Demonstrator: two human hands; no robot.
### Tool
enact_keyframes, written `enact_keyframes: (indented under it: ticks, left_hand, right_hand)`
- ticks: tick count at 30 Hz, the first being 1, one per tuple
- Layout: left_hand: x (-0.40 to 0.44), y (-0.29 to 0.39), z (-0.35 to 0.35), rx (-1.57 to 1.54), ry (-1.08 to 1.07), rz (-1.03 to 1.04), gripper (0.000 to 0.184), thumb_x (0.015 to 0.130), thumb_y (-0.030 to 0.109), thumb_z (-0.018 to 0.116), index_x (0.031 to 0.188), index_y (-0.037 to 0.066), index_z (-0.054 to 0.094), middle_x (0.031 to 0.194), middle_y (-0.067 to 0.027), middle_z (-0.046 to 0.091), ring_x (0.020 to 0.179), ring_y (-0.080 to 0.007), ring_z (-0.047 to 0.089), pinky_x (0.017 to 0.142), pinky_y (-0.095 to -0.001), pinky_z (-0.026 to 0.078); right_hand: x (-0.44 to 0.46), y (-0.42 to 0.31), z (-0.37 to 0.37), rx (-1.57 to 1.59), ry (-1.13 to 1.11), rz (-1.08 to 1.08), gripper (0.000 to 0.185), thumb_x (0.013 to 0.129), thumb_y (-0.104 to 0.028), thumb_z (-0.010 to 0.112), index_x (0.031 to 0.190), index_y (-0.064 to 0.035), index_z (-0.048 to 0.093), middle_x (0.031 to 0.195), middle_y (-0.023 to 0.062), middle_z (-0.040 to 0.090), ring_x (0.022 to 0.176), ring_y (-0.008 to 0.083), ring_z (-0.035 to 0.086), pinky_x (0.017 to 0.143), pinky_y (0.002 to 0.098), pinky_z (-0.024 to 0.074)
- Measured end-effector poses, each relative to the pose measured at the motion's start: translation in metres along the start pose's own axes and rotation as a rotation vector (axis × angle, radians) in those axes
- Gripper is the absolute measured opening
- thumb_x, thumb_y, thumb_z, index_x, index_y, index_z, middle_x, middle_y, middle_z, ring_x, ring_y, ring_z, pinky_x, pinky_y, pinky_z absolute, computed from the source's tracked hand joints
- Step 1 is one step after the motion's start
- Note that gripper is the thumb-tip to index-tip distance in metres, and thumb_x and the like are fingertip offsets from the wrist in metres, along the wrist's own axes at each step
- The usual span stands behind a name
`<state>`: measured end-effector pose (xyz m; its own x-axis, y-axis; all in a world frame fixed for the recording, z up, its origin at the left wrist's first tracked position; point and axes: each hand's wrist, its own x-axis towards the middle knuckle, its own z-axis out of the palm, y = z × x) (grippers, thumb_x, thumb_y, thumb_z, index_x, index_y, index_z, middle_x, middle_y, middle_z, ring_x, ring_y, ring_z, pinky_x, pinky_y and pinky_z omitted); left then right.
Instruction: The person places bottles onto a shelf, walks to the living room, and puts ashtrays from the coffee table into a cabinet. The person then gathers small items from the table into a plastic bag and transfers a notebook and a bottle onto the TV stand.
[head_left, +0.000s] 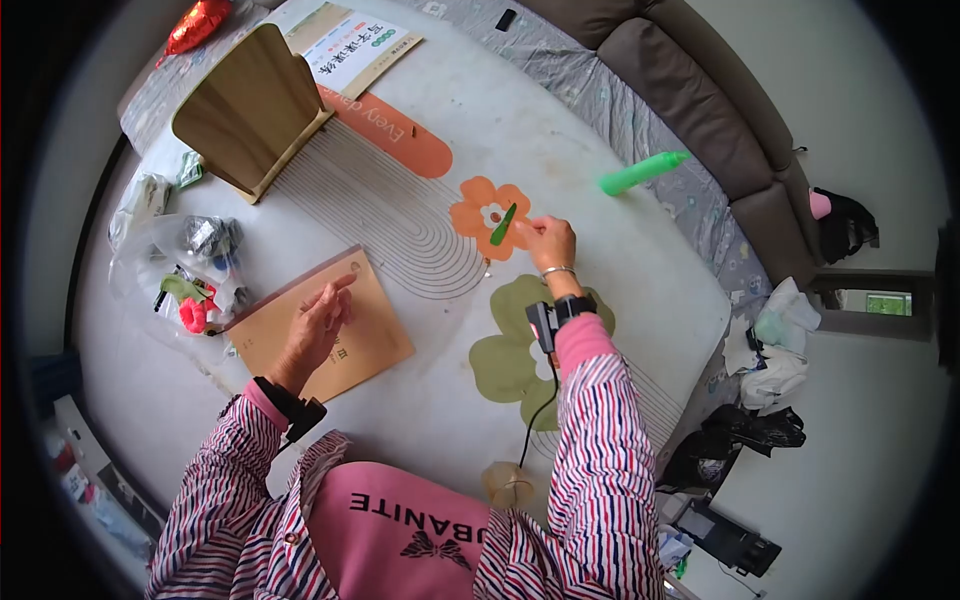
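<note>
My left hand [322, 318] hovers over or rests on a tan notebook [375, 352], its fingers loosely stretched out and holding nothing. My right hand [550, 245] has thumb and fingers pinched together at the edge of a printed orange flower [472, 238]. Beside those fingertips is a narrow green leaf-like piece [503, 226]. Whether the fingers grip it or just come close, I cannot tell. Small brown bits lie on the tablecloth near the flower. Both wrists wear black straps with devices.
A wooden stand [250, 110] and a printed workbook [355, 50] occupy the far left. A clear plastic bag [150, 262] with a red flower [193, 314] lies left. Toward the right edge is a green bottle-like tube [640, 174]. A cable runs from my right wrist. Beyond stands a brown sofa [660, 75].
</note>
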<state>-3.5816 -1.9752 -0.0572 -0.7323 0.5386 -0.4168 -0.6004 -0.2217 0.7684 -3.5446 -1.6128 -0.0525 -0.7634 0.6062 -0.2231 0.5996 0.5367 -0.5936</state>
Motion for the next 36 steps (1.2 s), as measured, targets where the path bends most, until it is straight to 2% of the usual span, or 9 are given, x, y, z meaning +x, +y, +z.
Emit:
enact_keyframes:
  ticks: [6,12,18,21,23,26,30,32,36]
  left_hand:
    - [-0.007,-0.002,-0.013,0.036,-0.021,-0.031,0.046,0.092,0.032,0.050,0.114,-0.008,0.052,0.065,0.0018,0.037,0.067,-0.0120,0.041,0.068,-0.0272,0.037]
    - [-0.015,0.017,-0.027,-0.119,-0.412,-0.006,0.030,0.087,0.025,0.056,0.100,-0.001,0.063,0.067,0.0003,0.039,0.067,-0.0138,0.041,0.068,-0.0295,0.036]
    - [-0.035,0.030,-0.025,-0.146,-0.360,-0.011,0.029,0.086,0.024,0.058,0.099,-0.001,0.064,0.065,0.0005,0.040,0.068,-0.0137,0.043,0.068,-0.0300,0.037]
    - [-0.042,0.023,-0.045,-0.169,-0.400,-0.010,0.029,0.085,0.024,0.058,0.099,-0.001,0.064,0.066,-0.0004,0.041,0.070,-0.0157,0.045,0.068,-0.0306,0.038]
    - [-0.050,0.036,-0.045,-0.163,-0.445,0.070,0.030,0.085,0.024,0.058,0.099,-0.001,0.064,0.066,-0.0005,0.042,0.070,-0.0167,0.045,0.068,-0.0313,0.039]
    - [-0.062,0.055,-0.043,-0.176,-0.485,0.182,0.030,0.084,0.027,0.058,0.097,0.001,0.065,0.068,-0.0011,0.042,0.070,-0.0179,0.043,0.064,-0.0314,0.036]
    - [-0.078,0.092,-0.035,-0.293,-0.409,0.302,0.029,0.084,0.032,0.058,0.080,0.004,0.064,0.074,-0.0017,0.040,0.067,-0.0165,0.038,0.058,-0.0299,0.029]
    - [-0.083,0.106,-0.037,-0.285,-0.387,0.376,0.031,0.085,0.034,0.057,0.072,0.006,0.059,0.074,-0.0016,0.039,0.070,-0.0168,0.037,0.060,-0.0299,0.029]
    - [-0.096,0.114,-0.055,-0.246,-0.306,0.457,0.030,0.086,0.034,0.056,0.072,0.008,0.058,0.075,-0.0008,0.038,0.073,-0.0164,0.036,0.064,-0.0287,0.028]
  right_hand:
    - [0.004,-0.020,0.042,-0.328,0.149,0.061,0.035,0.070,-0.031,0.072,0.090,-0.0047,0.061,0.088,0.0157,0.065,0.082,0.0319,0.063,0.070,0.0419,0.0504]
    - [-0.014,-0.033,0.034,-0.333,-0.051,0.012,0.033,0.072,-0.029,0.068,0.094,-0.0060,0.061,0.093,0.0144,0.063,0.086,0.0316,0.062,0.071,0.0417,0.0498]
    - [-0.033,-0.009,0.027,-0.360,-0.210,0.088,0.020,0.071,-0.024,0.067,0.081,-0.0080,0.062,0.086,0.0117,0.064,0.082,0.0324,0.061,0.068,0.0391,0.0493]
    - [-0.051,0.012,0.027,-0.338,-0.141,-0.065,0.016,0.068,-0.020,0.067,0.073,-0.0074,0.059,0.084,0.0117,0.062,0.077,0.0322,0.060,0.065,0.0403,0.0480]
    - [-0.060,0.019,0.026,-0.353,-0.023,-0.329,0.012,0.072,-0.014,0.063,0.075,-0.0064,0.054,0.080,0.0130,0.061,0.077,0.0333,0.060,0.066,0.0424,0.0472]
    - [-0.056,0.021,0.023,-0.192,0.136,-0.340,0.008,0.074,-0.010,0.060,0.073,-0.0057,0.054,0.082,0.0118,0.058,0.079,0.0322,0.058,0.068,0.0429,0.0464]
    - [-0.039,0.017,0.039,-0.140,0.124,-0.297,0.002,0.076,-0.005,0.057,0.075,-0.0053,0.055,0.084,0.0113,0.058,0.084,0.0311,0.056,0.070,0.0417,0.0463]
    - [-0.037,0.012,0.055,-0.187,0.256,-0.574,0.006,0.073,0.000,0.059,0.077,-0.0050,0.057,0.080,0.0107,0.058,0.079,0.0304,0.057,0.066,0.0395,0.0459]
    - [-0.063,0.003,0.067,-0.145,0.030,-0.530,0.010,0.073,0.004,0.053,0.078,-0.0051,0.055,0.085,0.0110,0.056,0.087,0.0298,0.053,0.074,0.0389,0.0447]
